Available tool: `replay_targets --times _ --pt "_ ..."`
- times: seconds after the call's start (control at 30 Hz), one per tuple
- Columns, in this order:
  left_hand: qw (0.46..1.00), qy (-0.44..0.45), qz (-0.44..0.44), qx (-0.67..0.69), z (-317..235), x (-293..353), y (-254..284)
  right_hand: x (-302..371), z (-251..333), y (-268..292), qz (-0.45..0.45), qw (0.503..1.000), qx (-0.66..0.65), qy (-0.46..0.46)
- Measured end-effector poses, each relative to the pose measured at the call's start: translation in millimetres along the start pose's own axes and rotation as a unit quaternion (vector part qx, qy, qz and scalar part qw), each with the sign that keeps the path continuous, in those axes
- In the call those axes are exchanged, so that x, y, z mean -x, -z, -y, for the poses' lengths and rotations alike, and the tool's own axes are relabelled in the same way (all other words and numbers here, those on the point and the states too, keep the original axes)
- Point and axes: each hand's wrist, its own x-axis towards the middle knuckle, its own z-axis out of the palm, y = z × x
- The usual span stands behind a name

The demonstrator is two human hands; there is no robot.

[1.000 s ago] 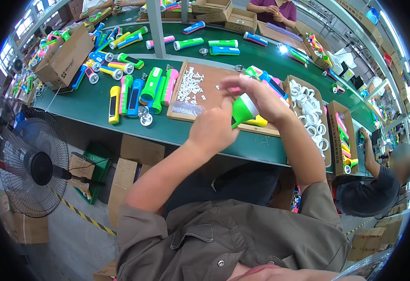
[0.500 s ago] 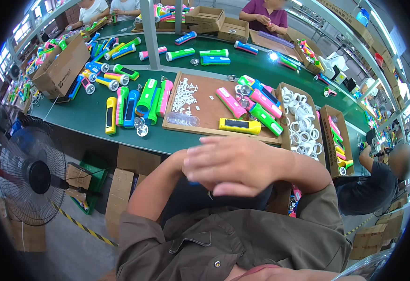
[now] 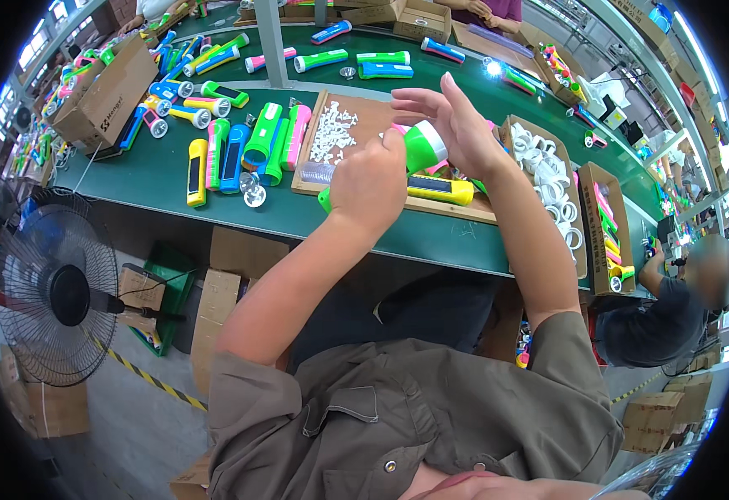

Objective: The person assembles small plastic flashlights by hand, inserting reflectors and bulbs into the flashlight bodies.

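A green flashlight (image 3: pixel 419 148) with a white ring at its head is gripped in my left hand (image 3: pixel 370 179), its fingers wrapped round the body. It is tilted, with the head up and to the right. Beside that head is my right hand (image 3: pixel 468 129), held up with fingers stretched out and nothing visible in it. Below both hands, a wooden board (image 3: pixel 310 142) carries small white plastic parts (image 3: pixel 331 132), a stack of clear discs (image 3: pixel 318 172) and a yellow flashlight (image 3: pixel 439 189). More flashlights on the board are partly hidden by my right arm.
White rings fill a cardboard box (image 3: pixel 583 250) right of the board; another box (image 3: pixel 621 208) holds flashlights. Several flashlights (image 3: pixel 232 182) and clear reflectors (image 3: pixel 253 193) stand left. A metal post (image 3: pixel 273 50) rises behind. A fan (image 3: pixel 68 296) stands lower left. Co-workers sit around.
My hands have moved from close to my body, one over the other, out above the board. The green flashlight is now in my left hand, and my right hand has opened beside it.
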Motion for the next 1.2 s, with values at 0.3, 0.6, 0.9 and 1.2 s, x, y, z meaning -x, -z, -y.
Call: replay_targets --times 0.3,0.6,0.9,1.2 --pt "0.793 -0.032 0.349 0.499 25 27 20 50 19 -21 0.276 0.847 0.268 0.368" --pt "0.945 -0.028 0.023 0.326 -11 19 -14 29 -9 -39 -0.042 0.830 0.541 0.127" --pt "0.994 -0.011 -0.069 0.087 31 -8 -39 -25 -25 7 0.065 0.962 0.229 0.134" --pt "0.986 -0.010 -0.010 0.163 -15 -10 -12 -21 -15 -1 -0.053 0.928 0.367 0.045"
